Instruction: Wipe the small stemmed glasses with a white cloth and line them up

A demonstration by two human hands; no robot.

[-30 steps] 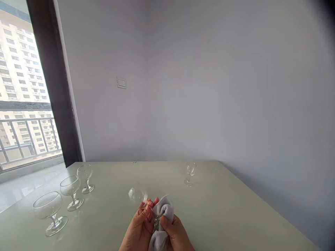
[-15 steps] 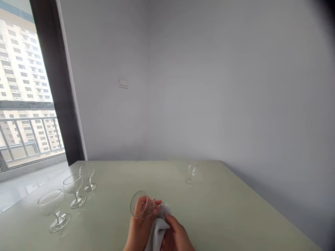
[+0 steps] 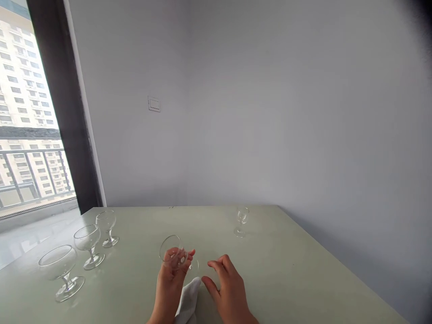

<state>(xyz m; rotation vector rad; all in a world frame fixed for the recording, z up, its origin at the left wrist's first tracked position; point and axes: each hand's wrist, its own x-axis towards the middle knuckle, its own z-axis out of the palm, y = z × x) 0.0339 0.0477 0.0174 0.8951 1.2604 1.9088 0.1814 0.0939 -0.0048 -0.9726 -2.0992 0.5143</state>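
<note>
Three stemmed glasses (image 3: 87,241) stand to your left. Your left hand (image 3: 171,280) grasps another glass (image 3: 171,253), tilted above the table (image 3: 290,274); it looks clear and thin-walled (your fingers show through). You seem to be handling it with the pale cloth (image 3: 189,298) beside that hand; next calls for a light, steady hold. Your right hand (image 3: 230,288), fingers parted, grips nothing; beyond stands a small glass (image 3: 242,217).

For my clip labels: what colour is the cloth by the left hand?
The cloth is whitish grey; it shows best in the head view.
</note>
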